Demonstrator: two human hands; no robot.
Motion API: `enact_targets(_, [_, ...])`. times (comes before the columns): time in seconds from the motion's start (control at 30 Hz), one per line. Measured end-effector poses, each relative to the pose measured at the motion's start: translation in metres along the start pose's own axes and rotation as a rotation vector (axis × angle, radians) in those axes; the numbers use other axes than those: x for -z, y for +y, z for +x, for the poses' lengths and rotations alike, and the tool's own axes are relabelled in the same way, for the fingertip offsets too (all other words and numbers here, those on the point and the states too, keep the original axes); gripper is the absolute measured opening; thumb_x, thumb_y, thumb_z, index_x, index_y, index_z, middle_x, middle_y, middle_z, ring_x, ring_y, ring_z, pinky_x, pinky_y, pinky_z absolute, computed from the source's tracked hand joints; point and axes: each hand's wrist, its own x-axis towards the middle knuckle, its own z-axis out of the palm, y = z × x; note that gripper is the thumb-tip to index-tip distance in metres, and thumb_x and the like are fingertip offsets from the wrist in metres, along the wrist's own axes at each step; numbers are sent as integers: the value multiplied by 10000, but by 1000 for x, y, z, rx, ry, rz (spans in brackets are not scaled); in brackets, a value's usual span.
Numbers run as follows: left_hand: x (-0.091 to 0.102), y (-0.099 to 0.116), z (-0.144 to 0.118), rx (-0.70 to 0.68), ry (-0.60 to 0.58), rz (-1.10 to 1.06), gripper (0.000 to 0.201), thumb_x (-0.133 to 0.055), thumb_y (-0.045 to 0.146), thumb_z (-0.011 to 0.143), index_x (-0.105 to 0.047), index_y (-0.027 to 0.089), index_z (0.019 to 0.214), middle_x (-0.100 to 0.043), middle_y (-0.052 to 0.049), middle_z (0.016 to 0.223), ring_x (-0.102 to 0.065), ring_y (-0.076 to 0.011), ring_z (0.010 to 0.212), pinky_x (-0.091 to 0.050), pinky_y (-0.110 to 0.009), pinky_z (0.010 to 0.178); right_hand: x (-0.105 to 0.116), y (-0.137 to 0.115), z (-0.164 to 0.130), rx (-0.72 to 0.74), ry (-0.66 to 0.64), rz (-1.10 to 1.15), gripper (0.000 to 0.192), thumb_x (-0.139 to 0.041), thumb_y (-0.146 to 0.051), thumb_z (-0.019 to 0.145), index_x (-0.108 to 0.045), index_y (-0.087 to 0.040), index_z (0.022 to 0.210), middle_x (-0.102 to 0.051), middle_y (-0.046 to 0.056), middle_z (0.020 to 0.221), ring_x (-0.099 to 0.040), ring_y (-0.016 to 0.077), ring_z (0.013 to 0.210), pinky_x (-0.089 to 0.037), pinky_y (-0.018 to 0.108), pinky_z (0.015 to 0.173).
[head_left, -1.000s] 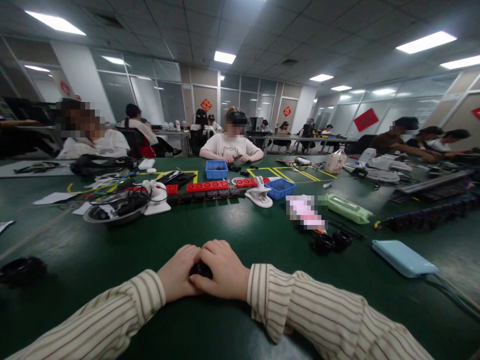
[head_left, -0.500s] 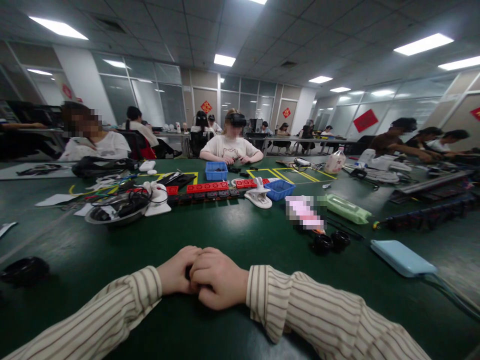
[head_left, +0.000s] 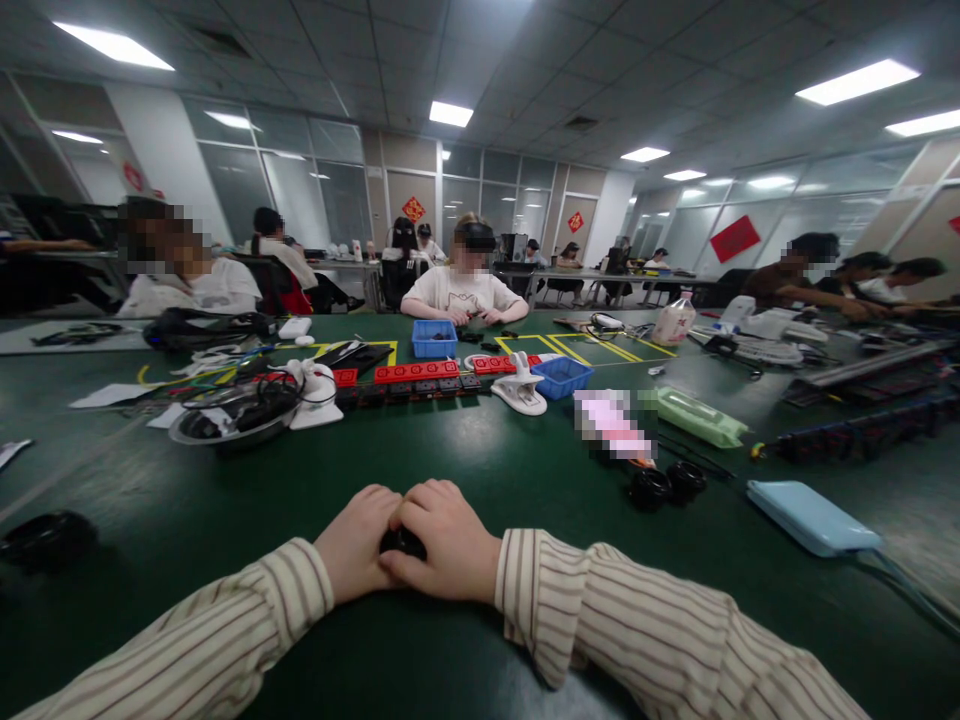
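Object [head_left: 403,542], black and mostly covered, sits between the person's left hand [head_left: 358,545] and right hand [head_left: 448,545], both curled around it and meeting over the green table [head_left: 480,470].

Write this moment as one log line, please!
left grip: on black object | right grip: on black object | grips: touching each other | black object: partly hidden | below: green table

The object [head_left: 403,543] between the fingers [head_left: 435,500] is black, the table [head_left: 495,460] below them green, the sleeves [head_left: 645,610] behind cream with brown stripes.
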Motion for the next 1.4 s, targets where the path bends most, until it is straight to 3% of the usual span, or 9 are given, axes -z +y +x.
enact_targets(0.17, [-5,-6,1,-43,1,-87,240,-599,221,524,-528,184,751,-562,-20,798,-510,-207,787,-415,-356,778,-2,0,0,94,3,52,137,-576,-278,738,-543,-170,814,-549,36,843,-470,169,819,-358,292,726])
enact_targets(0.43, [-5,-17,0,-154,-79,-109,232,-618,236,559,-583,212,787,-580,-4,856,-514,-208,850,-405,-333,827,-2,1,2,337,-43,170,125,-472,-183,671,-525,-170,783,-598,36,835,-519,152,832,-392,291,785])
enact_targets(0.6, [-3,-12,-1,-171,-63,-110,370,-651,318,562,-577,213,909,-581,-24,925,-510,-233,891,-395,-365,849,0,0,0,322,-9,143,174,-482,-251,728,-513,-169,878,-597,53,907,-513,167,902,-365,317,835])
enact_targets(0.73, [-3,-3,-3,-94,-5,-95,497,-669,469,553,-546,185,941,-568,-52,923,-510,-246,849,-414,-391,795,2,-1,-1,166,62,62,329,-582,-431,716,-508,-160,887,-562,66,924,-478,188,862,-359,331,779])
enact_targets(0.93, [-4,-1,-2,-29,-15,-64,333,-637,327,578,-530,188,861,-561,-36,862,-505,-220,805,-418,-369,766,1,-2,0,31,-14,32,288,-606,-416,740,-514,-168,851,-525,49,874,-462,176,813,-349,300,710])
enact_targets(1.17, [0,-10,-1,-64,-73,-115,369,-627,242,530,-541,193,885,-549,-18,876,-515,-216,827,-428,-332,767,1,-3,0,188,-14,135,110,-518,-199,711,-522,-174,819,-548,46,886,-483,175,852,-368,308,760])
enact_targets(1.4, [0,-11,1,-108,-84,-110,370,-656,256,541,-575,198,898,-574,-22,916,-525,-224,864,-411,-357,844,-1,-2,0,300,-25,160,153,-495,-180,680,-543,-171,826,-562,50,904,-492,175,892,-384,310,795])
